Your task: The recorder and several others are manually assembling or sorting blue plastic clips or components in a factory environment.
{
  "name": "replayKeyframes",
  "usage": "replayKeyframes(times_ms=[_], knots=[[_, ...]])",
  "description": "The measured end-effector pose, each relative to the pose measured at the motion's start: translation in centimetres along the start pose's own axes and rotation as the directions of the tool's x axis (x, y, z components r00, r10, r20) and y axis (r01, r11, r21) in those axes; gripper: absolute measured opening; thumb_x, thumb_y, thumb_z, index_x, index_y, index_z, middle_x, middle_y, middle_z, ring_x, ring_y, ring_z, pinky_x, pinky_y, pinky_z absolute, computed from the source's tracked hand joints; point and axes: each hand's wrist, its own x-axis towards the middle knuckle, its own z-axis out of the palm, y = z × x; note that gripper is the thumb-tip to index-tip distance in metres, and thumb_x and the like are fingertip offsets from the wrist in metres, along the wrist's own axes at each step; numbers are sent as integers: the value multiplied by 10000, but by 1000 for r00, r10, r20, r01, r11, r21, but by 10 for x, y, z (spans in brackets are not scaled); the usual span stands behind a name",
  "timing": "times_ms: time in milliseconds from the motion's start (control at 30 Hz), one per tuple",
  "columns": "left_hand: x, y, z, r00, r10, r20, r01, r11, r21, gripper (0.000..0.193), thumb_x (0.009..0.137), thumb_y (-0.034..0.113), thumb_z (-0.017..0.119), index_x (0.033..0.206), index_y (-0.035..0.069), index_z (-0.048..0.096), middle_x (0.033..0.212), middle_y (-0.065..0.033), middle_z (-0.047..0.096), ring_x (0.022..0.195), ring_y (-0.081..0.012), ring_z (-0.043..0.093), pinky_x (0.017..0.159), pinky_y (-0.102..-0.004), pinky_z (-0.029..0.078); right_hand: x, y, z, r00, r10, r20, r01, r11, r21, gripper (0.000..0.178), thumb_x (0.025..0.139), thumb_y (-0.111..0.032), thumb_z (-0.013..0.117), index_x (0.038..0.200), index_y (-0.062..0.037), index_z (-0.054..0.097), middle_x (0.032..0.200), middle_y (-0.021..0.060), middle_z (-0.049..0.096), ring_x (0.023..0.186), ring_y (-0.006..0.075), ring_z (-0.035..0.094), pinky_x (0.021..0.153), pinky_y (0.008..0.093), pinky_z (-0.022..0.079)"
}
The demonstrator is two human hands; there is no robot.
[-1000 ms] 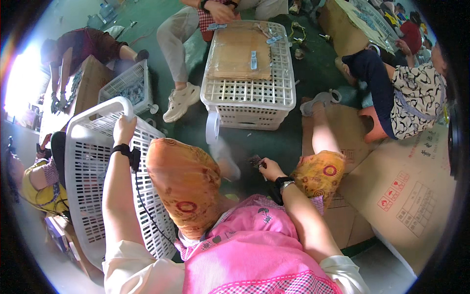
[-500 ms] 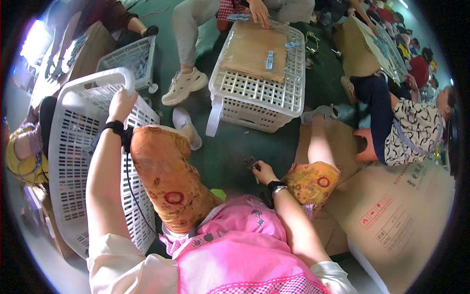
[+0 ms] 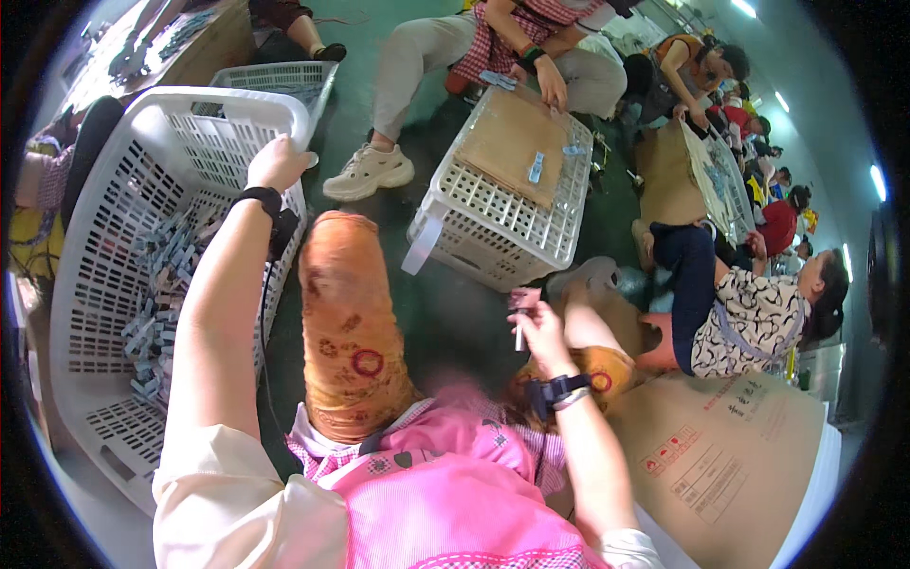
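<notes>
Lifted in front of the right knee since the earlier frame, the right hand pinches a small pinkish-brown thing at four o'clock, while the left hand, at ten, grips the rim of a white basket of pale pieces at nine.

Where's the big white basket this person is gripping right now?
The white slotted basket is at the left of the head view, beside the person's orange-covered left leg, with the left hand gripping its far rim.
</notes>
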Motion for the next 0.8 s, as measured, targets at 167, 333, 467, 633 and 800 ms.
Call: replayKeyframes(times_ms=[167,333,467,633,800], knots=[[1,10,5,999,39,-17,-40,999,-21,428,770,335,629,993,-29,601,977,-232,643,939,-365,619,841,-421,479,35,-94,-31,984,-94,153,99,995,-20,191,875,10,540,1060,-37,552,1007,58,600,859,143,619,679,263,518],[4,6,0,996,29,82,-31,999,12,585,807,307,653,1208,-55,428,998,-246,604,838,-319,641,739,-398,514,94,-139,-1,963,-109,246,105,994,29,192,893,-48,555,1084,-26,560,958,64,637,847,137,623,720,263,516],[0,33,1,912,357,-203,-270,894,359,825,768,314,676,1409,3,259,1392,-214,350,1244,-391,397,985,-457,390,120,-130,25,960,-126,248,111,991,76,193,893,-65,566,1083,-36,568,941,62,655,821,130,619,742,259,501],[1,131,18,766,610,200,-619,785,-24,531,785,281,672,1214,15,508,1037,-211,614,966,-365,593,842,-417,483,119,-130,32,895,-318,313,434,781,-449,186,824,-48,605,1010,-48,596,865,151,639,770,251,642,700,334,500],[5,144,70,570,564,597,-733,678,60,450,761,330,690,1078,29,581,845,-160,648,795,-326,641,700,-412,510,130,-135,29,890,-314,331,455,678,-577,193,777,-29,607,968,-51,584,840,153,630,814,327,627,716,390,503]])
